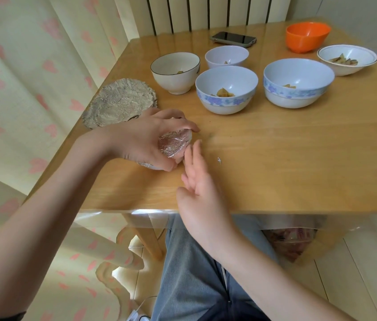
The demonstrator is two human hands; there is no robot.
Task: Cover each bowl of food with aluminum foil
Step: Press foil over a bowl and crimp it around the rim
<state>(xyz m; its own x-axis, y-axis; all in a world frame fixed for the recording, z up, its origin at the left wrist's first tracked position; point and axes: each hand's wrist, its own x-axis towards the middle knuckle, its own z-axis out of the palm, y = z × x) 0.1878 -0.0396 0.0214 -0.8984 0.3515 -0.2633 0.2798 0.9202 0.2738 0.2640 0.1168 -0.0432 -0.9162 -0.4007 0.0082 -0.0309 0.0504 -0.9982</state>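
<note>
The left hand (pixel 150 137) was curled over a small foil-covered bowl (pixel 174 143) near the left part of the light wooden table (pixel 298 163), fingers wrapped round its far side and thumb round its near side, gripping it. Only a wedge of crinkled silver foil showed between thumb and fingers; a sliver of the bowl's white wall showed below the palm. The bowl sat under and slightly right of that hand.

The right hand (pixel 196 181) lay just right of the bowl, fingers straight and loosely spread, holding nothing; its fingertips reached the bowl's right side, whether touching could not be told.

A stack of crumpled round foil sheets (pixel 120 100) lay at the table's left edge, just beyond the left hand. A small foil scrap (pixel 219 160) lay on the table to the right of the right hand's fingers.

Uncovered bowls stood toward the far side:
- white bowl with a dark rim (pixel 175 71), nearest the foil stack
- small plain white bowl (pixel 226 57)
- two white bowls with blue floral bands (pixel 226 90) (pixel 298 83), food pieces inside
- shallow white bowl with a thin line rim (pixel 347 59), food inside, near the right edge
- orange plastic bowl (pixel 307 37) at the far right corner

A dark smartphone (pixel 233 39) lay at the far edge.
</note>
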